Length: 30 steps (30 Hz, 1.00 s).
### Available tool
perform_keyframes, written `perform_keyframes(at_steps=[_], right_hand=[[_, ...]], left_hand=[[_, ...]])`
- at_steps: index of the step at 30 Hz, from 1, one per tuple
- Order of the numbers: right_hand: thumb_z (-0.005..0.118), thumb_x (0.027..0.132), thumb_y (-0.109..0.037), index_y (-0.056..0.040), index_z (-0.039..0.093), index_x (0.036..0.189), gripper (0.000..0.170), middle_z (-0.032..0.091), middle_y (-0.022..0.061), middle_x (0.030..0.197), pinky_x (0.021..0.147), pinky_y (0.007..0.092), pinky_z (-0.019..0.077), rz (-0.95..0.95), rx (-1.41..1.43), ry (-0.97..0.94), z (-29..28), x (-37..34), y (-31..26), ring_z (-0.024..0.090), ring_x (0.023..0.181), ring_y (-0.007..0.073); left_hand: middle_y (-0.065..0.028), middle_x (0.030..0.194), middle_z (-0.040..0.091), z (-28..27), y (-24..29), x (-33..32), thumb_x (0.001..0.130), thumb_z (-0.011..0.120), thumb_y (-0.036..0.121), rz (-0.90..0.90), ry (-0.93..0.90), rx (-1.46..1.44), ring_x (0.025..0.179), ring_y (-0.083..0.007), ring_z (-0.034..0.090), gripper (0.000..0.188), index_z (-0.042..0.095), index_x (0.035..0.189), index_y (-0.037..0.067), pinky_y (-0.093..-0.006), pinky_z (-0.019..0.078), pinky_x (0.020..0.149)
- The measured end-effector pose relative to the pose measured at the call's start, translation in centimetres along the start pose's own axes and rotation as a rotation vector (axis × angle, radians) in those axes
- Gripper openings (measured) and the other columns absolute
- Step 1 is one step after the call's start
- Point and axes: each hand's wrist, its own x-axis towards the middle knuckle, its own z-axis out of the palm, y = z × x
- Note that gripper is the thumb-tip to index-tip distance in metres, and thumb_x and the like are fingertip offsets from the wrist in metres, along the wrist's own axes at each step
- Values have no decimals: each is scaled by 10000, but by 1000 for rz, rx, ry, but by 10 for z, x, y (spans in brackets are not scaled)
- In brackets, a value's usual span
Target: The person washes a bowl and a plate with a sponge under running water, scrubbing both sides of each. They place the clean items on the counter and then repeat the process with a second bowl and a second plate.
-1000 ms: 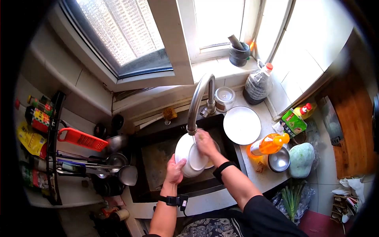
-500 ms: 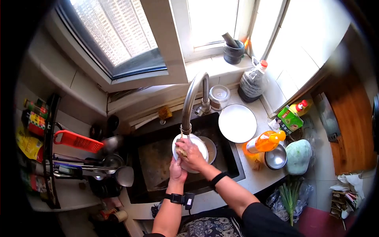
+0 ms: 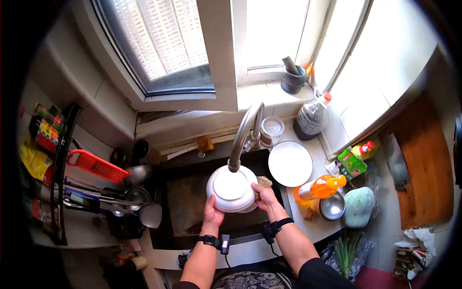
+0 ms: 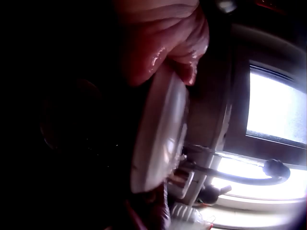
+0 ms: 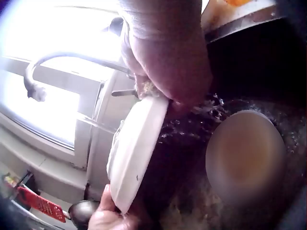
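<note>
A white dish (image 3: pixel 231 185) is held between both hands below the faucet (image 3: pixel 240 139), its underside with the round foot facing up. My left hand (image 3: pixel 211 212) grips its left rim; in the left wrist view the hand (image 4: pixel 165 43) pinches the dish (image 4: pixel 163 134) by the edge. On the opposite rim my right hand (image 3: pixel 265 198) grips the dish and also has a tan scrubbing pad (image 3: pixel 263 182) against it. Water runs from the faucet (image 5: pixel 36 91) onto the dish (image 5: pixel 139 153) in the right wrist view. A bowl (image 5: pixel 245 155) lies in the sink below.
Right of the black sink (image 3: pixel 183 192) stand a white plate (image 3: pixel 290 164), an orange soap bottle (image 3: pixel 321 187), a steel bowl (image 3: pixel 332 205) and a green melon (image 3: pixel 358 207). A red grater (image 3: pixel 98 165) and several utensils hang at the left; a dark-filled jug (image 3: pixel 310 118) stands behind.
The dish has been turned so its underside faces up. My right hand has moved from the dish's inner face to its right rim, with the scrubbing pad still in it.
</note>
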Motion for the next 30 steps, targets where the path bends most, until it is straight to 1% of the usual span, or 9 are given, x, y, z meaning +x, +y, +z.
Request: perform_keyframes(at_steps=[9,13,16,19,20,21,23,27,30], right_hand=[[725,777,-32,-106,493,1252,534,597,44,1153,924,363,471,-40,-185,-292,28,0,-51,575,1042,193],[757,743,-34,-82,453,1311,646,564,41,1209,975,354,432,-49,-254,-340,38,-2,-53,541,1104,197],[761,746,-44,-95,455,1321,654,573,30,1199,955,348,452,-38,-384,-409,37,-2,-51,552,1091,188],[792,733,-94,-71,486,1290,636,571,28,1176,953,322,430,-46,-525,-441,52,-24,-55,543,1067,171],[789,738,-102,-68,491,1285,624,572,28,1166,946,318,432,-75,-612,-454,59,-33,-56,543,1060,170],[787,744,-110,-64,495,1279,612,573,29,1156,938,315,433,-102,-699,-467,62,-40,-57,543,1052,169],[754,780,-124,-55,520,1235,517,575,72,1153,925,300,438,-502,-1076,-672,65,-49,-59,544,1055,183],[696,712,-7,-106,563,1158,476,621,86,1006,890,353,481,-633,-1482,-902,76,-89,-65,610,979,265],[682,730,-12,-110,582,1124,418,630,101,964,851,371,490,-753,-1818,-983,63,-94,-63,606,946,304]], left_hand=[[-79,1285,529,31,70,-23,788,685,67,-244,-274,331,1181,-245,508,586,448,1324,84,-432,396,1021],[-70,1323,488,33,74,-19,814,692,111,-136,-132,301,1212,-231,470,613,405,1355,103,-432,385,1018],[-62,1368,440,20,71,-19,856,668,282,-83,-150,431,1249,-240,421,609,381,1378,154,-470,366,1007],[-56,1404,398,-2,54,-8,889,539,512,-232,-97,232,1269,-256,389,615,368,1393,204,-512,348,988],[-65,1423,383,16,53,-14,814,379,750,-262,-30,287,1293,-297,359,796,355,1404,215,-565,309,993],[-69,1431,375,13,50,-11,789,366,780,-295,-24,228,1300,-309,347,836,351,1407,216,-580,291,997],[-77,1446,360,15,47,-8,739,338,839,-359,-15,108,1315,-331,324,916,343,1414,220,-611,254,1007],[-154,1370,459,39,65,-12,811,373,725,-487,-188,44,1273,-356,401,884,414,1362,35,-526,273,1062],[-168,1247,559,8,63,0,862,547,308,-475,-107,208,1145,-320,535,555,451,1310,-5,-451,388,1019]])
